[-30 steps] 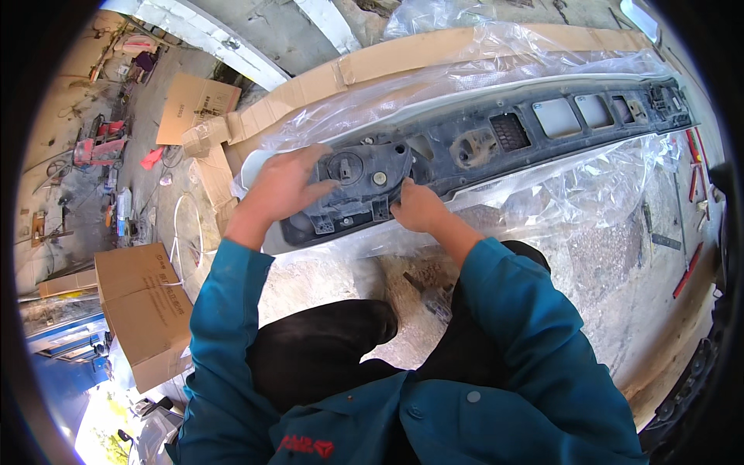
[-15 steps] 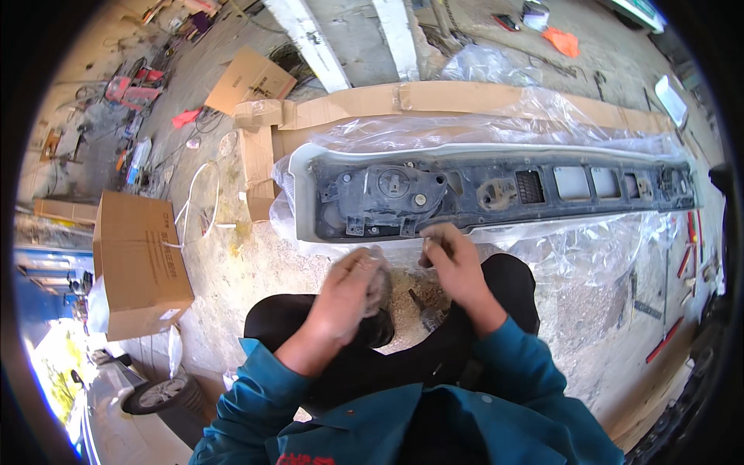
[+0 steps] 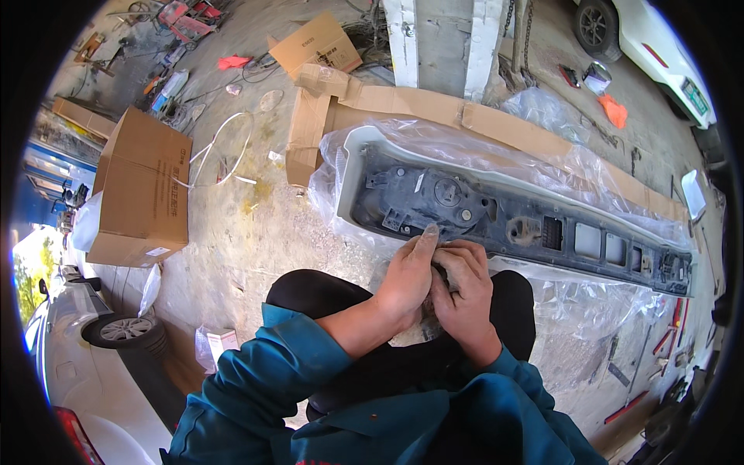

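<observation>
My left hand (image 3: 407,280) and my right hand (image 3: 463,293) meet over my knees with fingers closed and touching. Something small and dark seems pinched between them, but the fingers cover most of it and I cannot make out its kind. Just beyond my fingertips lies a long vehicle body panel (image 3: 527,198), pale outside, its dark hollow back facing up. A black lamp housing (image 3: 442,203) sits in the panel's left end, with round caps on its back. Neither hand clearly touches the panel; my left thumb tip overlaps its near rim in view.
Clear plastic film (image 3: 593,314) and a cardboard strip (image 3: 403,101) surround the panel on the floor. A cardboard box (image 3: 147,186) stands at left, near a white loop of strap (image 3: 219,151). Parked cars show lower left and upper right. A white pillar (image 3: 403,46) rises behind.
My hands, apart before, have come together. The view has turned, so the panel now slants down to the right and more of the car at upper right shows.
</observation>
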Motion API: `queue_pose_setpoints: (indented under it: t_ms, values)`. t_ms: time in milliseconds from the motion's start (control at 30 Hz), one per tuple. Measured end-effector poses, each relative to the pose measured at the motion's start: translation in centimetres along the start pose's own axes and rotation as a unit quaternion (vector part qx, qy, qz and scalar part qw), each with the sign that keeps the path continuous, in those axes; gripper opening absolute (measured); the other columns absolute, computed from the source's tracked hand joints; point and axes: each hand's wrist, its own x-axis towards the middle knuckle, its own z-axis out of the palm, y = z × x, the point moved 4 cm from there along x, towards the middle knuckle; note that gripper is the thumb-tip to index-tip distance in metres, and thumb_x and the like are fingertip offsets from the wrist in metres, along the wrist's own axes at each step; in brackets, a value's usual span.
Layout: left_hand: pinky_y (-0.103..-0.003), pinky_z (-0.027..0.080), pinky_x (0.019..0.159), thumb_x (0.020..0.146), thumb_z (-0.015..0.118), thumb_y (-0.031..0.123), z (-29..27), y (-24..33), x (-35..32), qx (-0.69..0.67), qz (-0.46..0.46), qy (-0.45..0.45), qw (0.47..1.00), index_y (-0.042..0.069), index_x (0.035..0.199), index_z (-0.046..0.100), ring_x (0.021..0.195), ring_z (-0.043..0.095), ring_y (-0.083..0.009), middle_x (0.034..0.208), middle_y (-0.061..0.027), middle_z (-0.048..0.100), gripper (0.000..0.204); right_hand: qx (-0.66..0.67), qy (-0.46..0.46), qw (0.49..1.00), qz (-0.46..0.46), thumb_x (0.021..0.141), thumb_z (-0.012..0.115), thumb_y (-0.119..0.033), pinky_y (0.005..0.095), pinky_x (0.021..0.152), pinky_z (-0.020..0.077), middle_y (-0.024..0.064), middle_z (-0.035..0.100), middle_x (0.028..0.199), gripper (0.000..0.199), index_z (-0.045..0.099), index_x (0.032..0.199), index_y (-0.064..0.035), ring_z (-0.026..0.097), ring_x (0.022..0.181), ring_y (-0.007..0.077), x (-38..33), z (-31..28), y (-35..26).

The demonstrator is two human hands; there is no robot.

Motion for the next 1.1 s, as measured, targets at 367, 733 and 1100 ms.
queue_pose_setpoints:
  t_ms: [367, 733, 1100]
  values:
    - [-0.025, 0.038, 0.054, 0.114, 0.062, 0.030, 3.6, 1.7, -2.1, 0.081, 0.000, -0.056, 0.995, 0.010, 0.099, 0.065, 0.062, 0.049, -0.0055, 0.080, 0.0042, 0.057, 0.025, -0.134, -0.128, 0.982, 0.044, 0.079, 0.092, -0.026, 0.0546, 0.121, 0.0425, 0.0222, 0.061, 0.147, 0.093, 0.052, 0.161, -0.0094, 0.053, 0.139, 0.0459, 5.8, 0.0, 10.6]
    - [-0.028, 0.045, 0.079, 0.115, 0.066, 0.029, 5.4, 1.8, -3.2, 0.183, 0.113, -0.186, 0.959, 0.001, 0.093, 0.067, 0.085, 0.051, -0.0062, 0.086, 0.0016, 0.063, 0.035, -0.282, -0.428, 0.857, 0.046, 0.068, 0.100, -0.035, 0.0526, 0.114, 0.0541, 0.0260, 0.052, 0.159, 0.101, 0.056, 0.159, -0.0246, 0.060, 0.137, 0.0512, 10.2, 7.0, 16.9]
    - [-0.028, 0.044, 0.073, 0.114, 0.066, 0.026, 4.5, 3.0, -3.5, 0.190, 0.149, -0.167, 0.956, 0.001, 0.089, 0.065, 0.081, 0.047, -0.0057, 0.081, 0.0028, 0.058, 0.035, -0.310, -0.255, 0.877, 0.266, 0.082, 0.081, -0.070, 0.0504, 0.112, 0.0533, 0.0380, 0.070, 0.137, 0.099, 0.067, 0.143, 0.0070, 0.068, 0.132, 0.0476, 12.7, 2.1, 17.9]
